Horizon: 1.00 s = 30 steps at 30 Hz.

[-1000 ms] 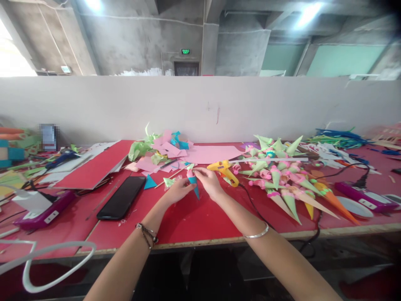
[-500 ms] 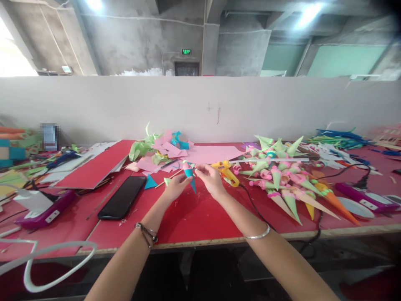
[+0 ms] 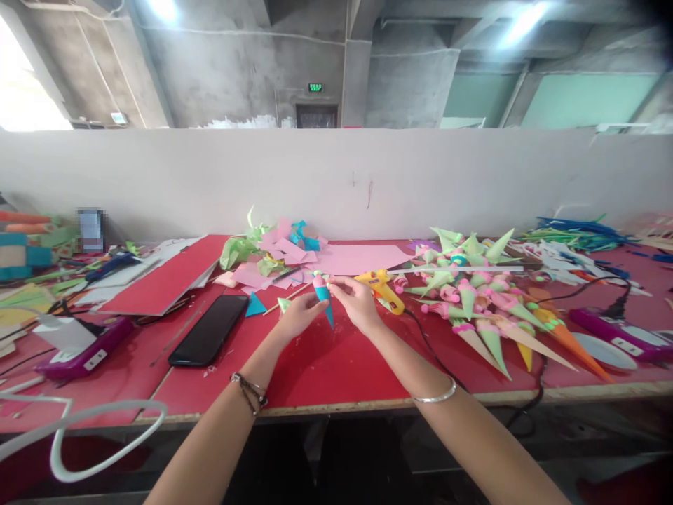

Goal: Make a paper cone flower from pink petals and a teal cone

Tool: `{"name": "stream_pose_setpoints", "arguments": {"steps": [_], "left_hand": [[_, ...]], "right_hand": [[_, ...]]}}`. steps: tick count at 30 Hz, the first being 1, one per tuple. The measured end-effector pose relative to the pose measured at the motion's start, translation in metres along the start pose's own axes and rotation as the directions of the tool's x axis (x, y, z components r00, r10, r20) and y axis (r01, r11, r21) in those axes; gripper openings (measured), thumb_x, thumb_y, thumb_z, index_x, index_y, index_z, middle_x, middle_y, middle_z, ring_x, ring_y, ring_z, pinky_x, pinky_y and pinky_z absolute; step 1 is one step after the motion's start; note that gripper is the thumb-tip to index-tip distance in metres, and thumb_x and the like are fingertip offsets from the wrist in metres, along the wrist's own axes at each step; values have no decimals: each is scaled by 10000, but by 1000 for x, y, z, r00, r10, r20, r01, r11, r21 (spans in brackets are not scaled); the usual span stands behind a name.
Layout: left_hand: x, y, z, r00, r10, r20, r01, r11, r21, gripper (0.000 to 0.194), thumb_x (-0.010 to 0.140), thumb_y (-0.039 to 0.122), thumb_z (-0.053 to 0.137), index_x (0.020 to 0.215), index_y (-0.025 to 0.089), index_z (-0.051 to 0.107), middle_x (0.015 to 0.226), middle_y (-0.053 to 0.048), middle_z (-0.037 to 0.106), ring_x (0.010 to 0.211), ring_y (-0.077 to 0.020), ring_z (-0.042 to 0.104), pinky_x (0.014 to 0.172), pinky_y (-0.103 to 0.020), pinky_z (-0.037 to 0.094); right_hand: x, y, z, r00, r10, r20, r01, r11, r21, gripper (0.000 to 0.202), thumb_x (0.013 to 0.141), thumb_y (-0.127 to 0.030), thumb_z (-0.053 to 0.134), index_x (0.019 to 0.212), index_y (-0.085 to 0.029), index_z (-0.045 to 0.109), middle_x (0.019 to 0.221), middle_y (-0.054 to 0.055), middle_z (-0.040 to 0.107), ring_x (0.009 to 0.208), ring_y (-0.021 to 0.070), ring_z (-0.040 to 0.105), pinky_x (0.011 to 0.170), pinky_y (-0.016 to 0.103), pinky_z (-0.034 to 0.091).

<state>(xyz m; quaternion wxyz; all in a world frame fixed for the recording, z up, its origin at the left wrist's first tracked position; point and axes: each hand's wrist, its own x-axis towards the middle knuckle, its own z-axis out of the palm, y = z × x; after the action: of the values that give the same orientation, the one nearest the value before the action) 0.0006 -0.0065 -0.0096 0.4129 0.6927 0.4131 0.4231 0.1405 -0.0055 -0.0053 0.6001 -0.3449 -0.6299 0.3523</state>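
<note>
My left hand is closed round a small blue paper cone, its point hanging down. A pink top fills the cone's mouth, with a pale green tip above it. At the cone's upper right edge, the thumb and fingers of my right hand are pinched together. A tiny pale green bit shows at those fingertips, too small to name. Just beyond the right hand lies a yellow glue gun with a clear glue stick sticking out behind it.
Several finished paper cones are heaped at the right. A black phone and a blue paper triangle lie at the left. Paper scraps sit at the back. Purple power strips stand at both sides, and a cord crosses the right.
The view has shifted slightly, so everything sits a little further right. Both hands keep hold at the blue cone, with the right fingertips still at its upper edge.
</note>
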Motion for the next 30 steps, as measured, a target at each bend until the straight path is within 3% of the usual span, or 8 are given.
{"name": "stream_pose_setpoints", "arguments": {"steps": [11,17,22,30], "left_hand": [[-4,4,0,998,55,7,-55,998,12,270,692,301,591,881,115,642,680,-37,628,629,-160,530,583,-252,405],[-4,-1,0,996,84,28,-85,995,50,276,701,300,583,914,132,635,737,-33,631,618,-137,501,579,-239,387],[-4,-3,0,996,77,35,-80,992,94,234,698,300,583,840,125,642,668,-8,592,553,-105,430,535,-227,340],[-5,-1,1,999,45,18,-47,994,100,190,669,298,607,743,126,635,568,37,497,509,-79,349,486,-217,265]], "right_hand": [[-2,-1,0,1000,11,8,-11,1000,-16,129,693,-306,587,740,-186,579,807,23,594,808,162,562,760,284,455],[-1,1,2,991,123,58,-126,991,44,297,712,-352,564,968,-201,546,898,27,604,885,163,561,782,285,449],[-2,-1,2,956,192,222,-213,974,77,261,738,-405,521,828,-185,630,788,10,650,853,183,590,757,297,458],[-4,0,1,958,204,203,-229,968,104,270,706,-403,558,824,-174,638,750,-12,640,789,168,576,726,271,431]]}}
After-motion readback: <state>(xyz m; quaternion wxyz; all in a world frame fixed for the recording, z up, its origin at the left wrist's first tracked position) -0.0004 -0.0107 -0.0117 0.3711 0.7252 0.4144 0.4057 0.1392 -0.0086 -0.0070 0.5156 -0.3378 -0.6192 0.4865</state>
